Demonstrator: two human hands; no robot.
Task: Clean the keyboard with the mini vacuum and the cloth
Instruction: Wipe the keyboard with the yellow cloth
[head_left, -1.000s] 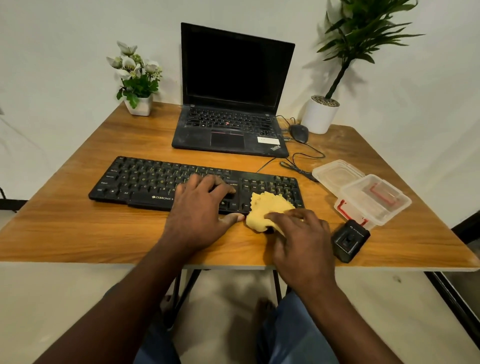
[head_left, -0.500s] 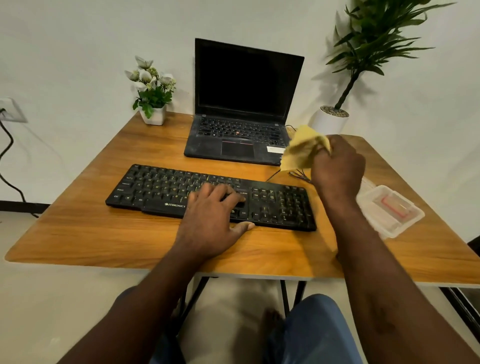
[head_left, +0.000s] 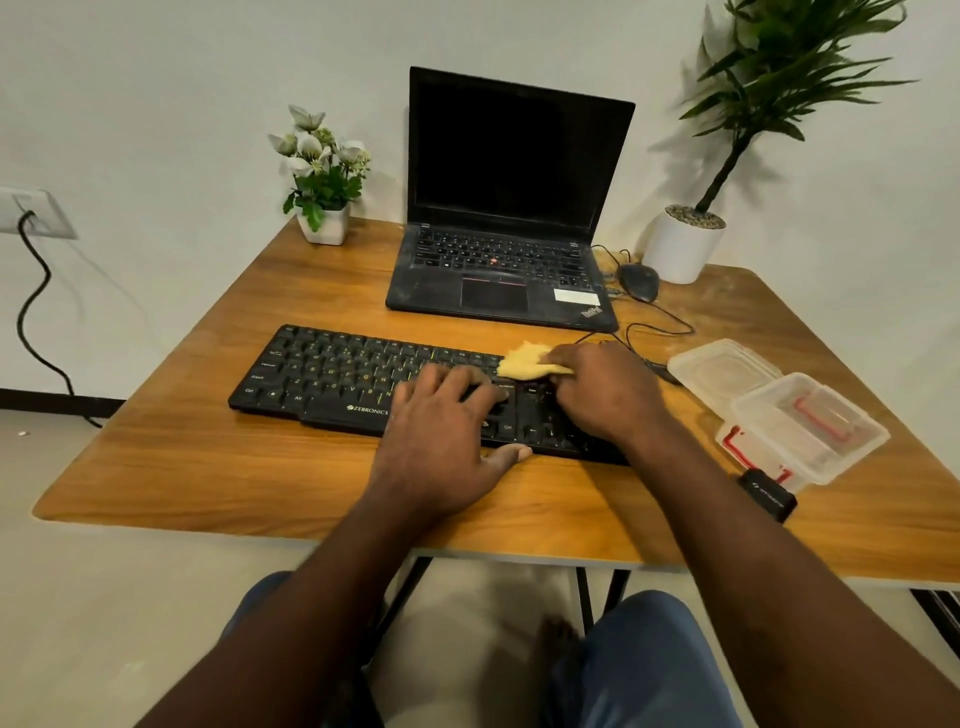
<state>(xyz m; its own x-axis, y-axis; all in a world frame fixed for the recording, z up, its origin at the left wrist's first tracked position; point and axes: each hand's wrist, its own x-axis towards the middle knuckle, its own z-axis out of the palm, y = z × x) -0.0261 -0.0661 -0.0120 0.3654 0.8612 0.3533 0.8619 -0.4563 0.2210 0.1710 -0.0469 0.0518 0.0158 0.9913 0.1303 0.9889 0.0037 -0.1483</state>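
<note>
right hand (head_left: 608, 395) holds cloth (head_left: 522, 364), keyboard (head_left: 337, 374) right end hidden

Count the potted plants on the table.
2. A small flowering plant in a white pot at the far left of the table, left of the laptop; a taller leafy plant in a white pot at the far right, behind the mouse. None looks hidden.

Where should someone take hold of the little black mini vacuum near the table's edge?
Probably from above, on the near right side, pinching across its body. The mini vacuum lies flat on the table, and its far end is crowded by the clear plastic container, so only the near end and top look free.
</note>
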